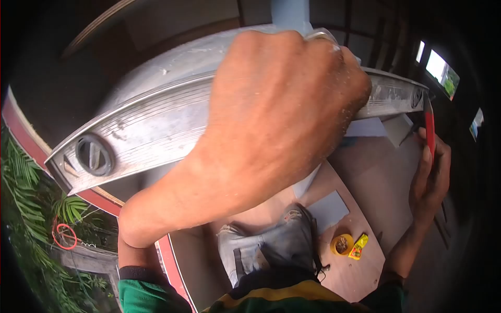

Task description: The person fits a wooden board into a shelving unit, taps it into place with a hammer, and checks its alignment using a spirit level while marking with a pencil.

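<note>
A long grey metal bar (156,122) with a round vial window near each end runs across the view. My left hand (282,99) is closed over its middle, very near the camera, and hides that stretch of the bar. Below the bar's right end, my right hand (430,177) has its fingers round a thin red object (430,133) standing upright by that end. A broad grey panel (182,60) with pale smears lies behind the bar. Whether the bar touches the panel is hard to tell.
Below are my legs in grey trousers (266,245) on a wooden board (355,276). A yellow bowl (342,244) with small pieces and a yellow packet (358,247) stand on it, near pale sheets (329,211). Palm leaves (21,182) and an orange ring (65,236) are at left.
</note>
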Demonstrator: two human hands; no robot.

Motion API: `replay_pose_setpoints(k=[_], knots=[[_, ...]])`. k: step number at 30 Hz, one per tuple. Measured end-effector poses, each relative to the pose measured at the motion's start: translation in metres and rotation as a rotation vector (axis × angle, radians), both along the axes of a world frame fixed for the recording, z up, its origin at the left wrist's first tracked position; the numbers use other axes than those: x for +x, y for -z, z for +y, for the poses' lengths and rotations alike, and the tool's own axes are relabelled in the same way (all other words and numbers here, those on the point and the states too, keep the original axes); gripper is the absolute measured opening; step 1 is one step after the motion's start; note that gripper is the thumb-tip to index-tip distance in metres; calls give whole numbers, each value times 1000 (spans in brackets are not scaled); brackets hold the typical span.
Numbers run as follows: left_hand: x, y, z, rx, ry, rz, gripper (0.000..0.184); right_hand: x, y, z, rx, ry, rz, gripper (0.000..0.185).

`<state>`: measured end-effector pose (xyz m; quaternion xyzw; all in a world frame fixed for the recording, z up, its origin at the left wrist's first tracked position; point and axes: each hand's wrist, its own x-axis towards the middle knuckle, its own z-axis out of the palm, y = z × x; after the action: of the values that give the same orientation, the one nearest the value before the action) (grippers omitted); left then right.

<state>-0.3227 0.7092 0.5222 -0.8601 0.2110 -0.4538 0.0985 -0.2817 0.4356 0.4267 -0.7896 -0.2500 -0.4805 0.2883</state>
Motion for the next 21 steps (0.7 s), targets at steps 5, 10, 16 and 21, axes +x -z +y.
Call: replay_pose_setpoints(k=[5, 10, 16, 21], knots=[[-32, 93, -43, -213, 113, 447, 67, -33, 58, -54, 181, 63, -169, 23], [-30, 236, -69, -170, 112, 882, 65, -80, 139, -111, 503, -84, 295, 17], [-27, 356, -101, 66, 191, 1205, 61, -125, 265, -114, 248, 149, 857, 18], [-38, 400, -136, 131, 400, 1259, 58, -142, 321, -109, 195, 210, 886, 15]])
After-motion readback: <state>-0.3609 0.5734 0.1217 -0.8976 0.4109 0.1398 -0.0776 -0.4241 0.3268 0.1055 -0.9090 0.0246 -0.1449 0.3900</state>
